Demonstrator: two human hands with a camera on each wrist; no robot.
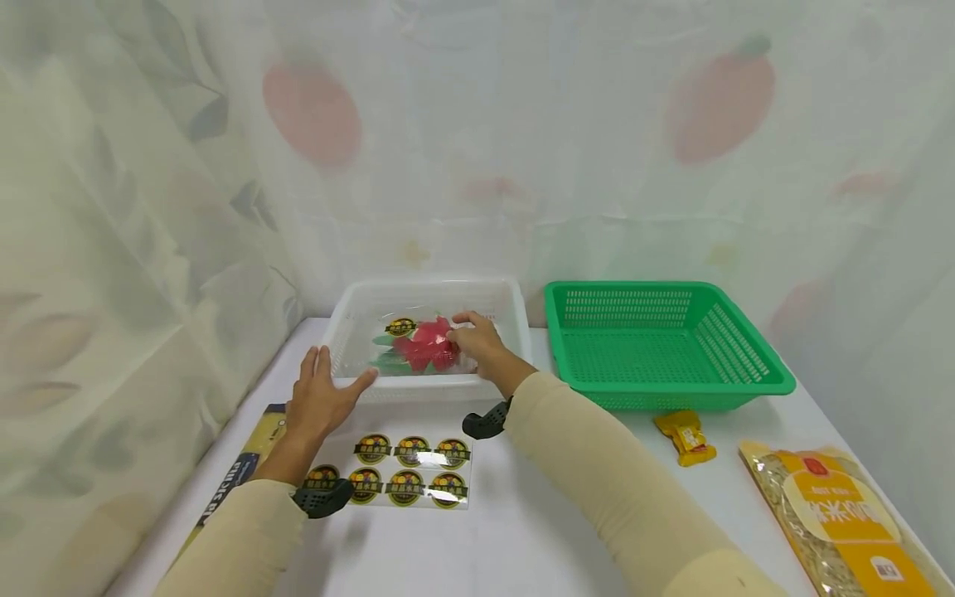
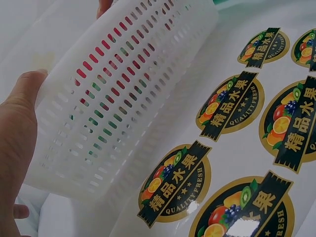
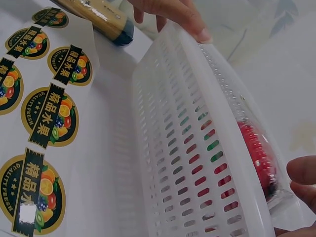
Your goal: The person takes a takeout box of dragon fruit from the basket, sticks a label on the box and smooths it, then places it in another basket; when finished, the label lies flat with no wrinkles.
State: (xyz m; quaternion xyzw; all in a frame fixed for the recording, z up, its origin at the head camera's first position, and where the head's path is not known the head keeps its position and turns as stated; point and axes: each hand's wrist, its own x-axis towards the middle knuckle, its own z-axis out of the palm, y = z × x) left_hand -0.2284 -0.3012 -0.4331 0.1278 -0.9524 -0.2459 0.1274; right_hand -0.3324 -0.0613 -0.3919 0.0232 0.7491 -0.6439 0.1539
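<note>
A white perforated basket (image 1: 429, 383) stands at the back left. Inside lies a clear plastic bag (image 1: 388, 358) with a red, flower-shaped thing (image 1: 427, 347) and green leaf shapes showing through. A round black-and-gold fruit sticker (image 1: 400, 327) is on the bag. My left hand (image 1: 319, 398) is at the basket's front left corner, its thumb on the rim and its fingers extended along the outside. My right hand (image 1: 481, 344) reaches over the front rim, thumb and forefinger spread beside the bag's right end. In the right wrist view, fingertips (image 3: 302, 170) hover close to the bag.
A sticker sheet (image 1: 414, 470) lies before the basket. On the left is a gold-and-dark package (image 1: 249, 456). A green basket (image 1: 671, 387) stands at the right, with a small yellow packet (image 1: 686, 437) in front and a large yellow bag (image 1: 843, 514) at front right.
</note>
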